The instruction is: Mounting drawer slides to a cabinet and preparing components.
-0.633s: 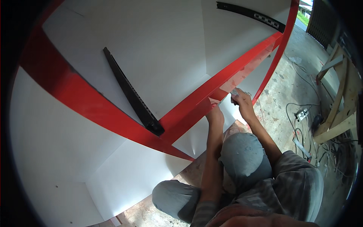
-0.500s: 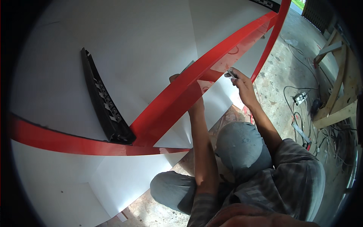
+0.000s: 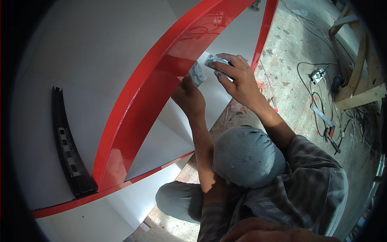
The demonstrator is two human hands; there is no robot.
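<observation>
Left hand (image 3: 191, 99) pinches grey-smeared plate (image 3: 198, 75); right hand (image 3: 242, 79) pinches 2nd plate (image 3: 210, 60); I'd keep both level, off the red rail (image 3: 145, 109).

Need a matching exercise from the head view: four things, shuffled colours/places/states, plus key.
Things
1. Drawer slide
2. Crossbar
3. Right hand
4. Outlet box

Descriptions
A. Holding a small grey-mottled block
B. White, on the concrete floor
C. Black, with a row of slots
D. Glossy red

Pairs: 1-C, 2-D, 3-A, 4-B
</observation>
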